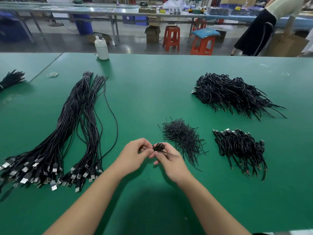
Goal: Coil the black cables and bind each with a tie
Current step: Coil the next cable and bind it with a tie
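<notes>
Green matting covers the counter (152,85), and over its near middle both hands meet around one small coiled cable (158,147). The left hand (135,155) has its grip curled onto the left side of the coil, thumb and fingertips pinching it; the right hand (169,160) pinches the coil's right side, fingers bent around it, with a thin black strand trailing over its knuckles — whether that strand is a tie or the cable's own end cannot be told.

Left of the hands lie long uncoiled cables (67,129) in loose bundles, their metal plugs fanned out toward the near edge. Just right of the hands sits a pile of short black ties (183,138). Farther right is a small heap of coiled cables (240,146), and beyond it, well apart, a larger heap (233,94).

At the counter's far edge stands a white bottle (101,48). Another black bundle (11,78) lies at the far left, with a few rubber bands (52,74) nearby.
</notes>
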